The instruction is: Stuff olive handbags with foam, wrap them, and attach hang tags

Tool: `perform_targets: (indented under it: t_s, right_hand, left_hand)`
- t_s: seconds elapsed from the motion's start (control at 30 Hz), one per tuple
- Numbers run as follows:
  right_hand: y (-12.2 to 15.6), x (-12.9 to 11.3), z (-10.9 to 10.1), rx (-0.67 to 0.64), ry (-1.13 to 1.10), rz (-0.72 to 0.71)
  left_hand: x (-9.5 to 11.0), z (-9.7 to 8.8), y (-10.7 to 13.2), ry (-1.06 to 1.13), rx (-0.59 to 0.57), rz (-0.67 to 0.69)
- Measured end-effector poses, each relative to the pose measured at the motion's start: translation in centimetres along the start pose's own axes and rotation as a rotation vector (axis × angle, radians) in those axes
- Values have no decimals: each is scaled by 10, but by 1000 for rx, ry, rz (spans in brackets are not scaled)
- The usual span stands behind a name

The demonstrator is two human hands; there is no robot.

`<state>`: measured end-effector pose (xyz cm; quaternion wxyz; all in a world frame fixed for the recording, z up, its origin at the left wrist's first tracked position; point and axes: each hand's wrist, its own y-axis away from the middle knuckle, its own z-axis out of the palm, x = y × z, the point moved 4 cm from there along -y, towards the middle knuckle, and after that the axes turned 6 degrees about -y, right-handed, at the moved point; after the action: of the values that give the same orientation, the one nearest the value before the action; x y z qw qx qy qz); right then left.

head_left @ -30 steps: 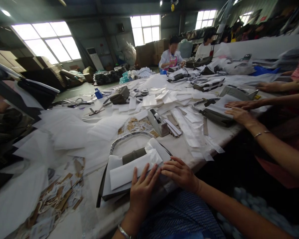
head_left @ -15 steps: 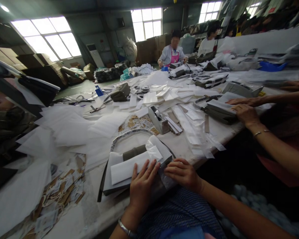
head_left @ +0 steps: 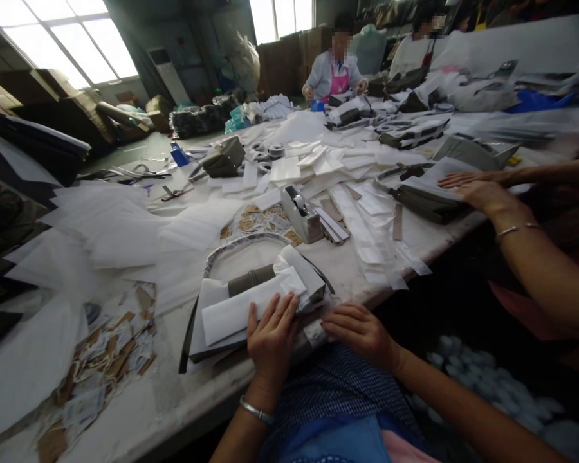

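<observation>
A grey handbag [head_left: 217, 344] lies at the table's near edge, its looped handle [head_left: 244, 243] wrapped in pale film. White foam sheet [head_left: 251, 307] covers part of its front, leaving a dark olive band [head_left: 251, 279] showing. My left hand [head_left: 273, 331] rests flat on the foam with fingers stretched out, pressing on the bag. Just right of the bag's lower corner, my right hand [head_left: 361, 331] has its fingers together and bent at the table edge. Clear film [head_left: 313, 333] shows by its fingertips; whether they pinch it is hidden.
A tape dispenser [head_left: 301, 215] stands behind the bag. Loose tags [head_left: 118, 350] and white foam sheets [head_left: 110, 222] spread to the left. At right, a co-worker's hands [head_left: 487, 190] rest on another bag [head_left: 427, 199]. Another person [head_left: 335, 71] sits across the table.
My right hand has come away from the bag's right side and now sits slightly apart from it. My left hand stays on the foam. The whole view has tilted down a little.
</observation>
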<state>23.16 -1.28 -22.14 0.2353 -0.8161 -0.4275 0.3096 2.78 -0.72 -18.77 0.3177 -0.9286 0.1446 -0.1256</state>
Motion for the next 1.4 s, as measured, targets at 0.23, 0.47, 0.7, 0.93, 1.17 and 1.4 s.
perform_targets:
  t_s: [0.23, 0.47, 0.7, 0.93, 1.17, 1.4]
  right_hand:
    - [-7, -4, 18, 52, -24, -37]
    - [-13, -16, 19, 113, -125, -23]
    - [7, -53, -4, 88, -179, 65]
    - [13, -52, -6, 104, -201, 60]
    - [6, -22, 9, 67, -172, 124]
    - [0, -22, 20, 74, -237, 1]
  left_hand:
    - [1, 0, 0, -44, 53, 51]
    - [0, 3, 2, -76, 66, 67]
    - [0, 6, 4, -89, 5, 55]
    - [-1, 8, 4, -69, -33, 39]
    - [-2, 9, 4, -75, -13, 48]
    - [-2, 10, 4, -85, -33, 40]
